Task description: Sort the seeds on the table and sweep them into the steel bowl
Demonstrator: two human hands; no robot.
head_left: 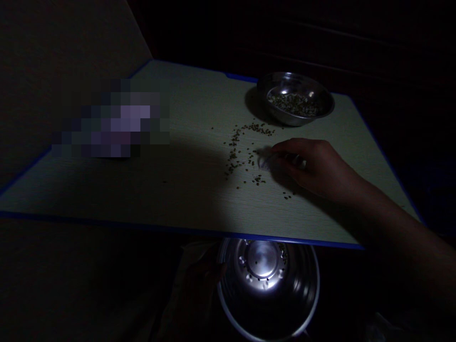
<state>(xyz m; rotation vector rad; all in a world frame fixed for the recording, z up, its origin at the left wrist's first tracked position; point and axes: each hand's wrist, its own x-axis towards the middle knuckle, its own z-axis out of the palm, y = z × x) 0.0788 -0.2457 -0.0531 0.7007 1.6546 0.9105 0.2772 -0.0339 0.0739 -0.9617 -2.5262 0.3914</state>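
Observation:
My right hand (313, 164) rests on a pale table (185, 190) with blue edging, its fingers closed on a small white wad (265, 161) at the edge of a scatter of small grains (242, 152). My left hand (199, 280) is very dark below the table's front edge, gripping the rim of a shiny metal bowl (267, 289) held under that edge. A few grains lie in this bowl. It is too dim to see the left fingers clearly.
A shallow metal dish (295, 97) holding grains stands at the table's far right. A blurred patch (110, 118) covers part of the table's left side. The surroundings are dark.

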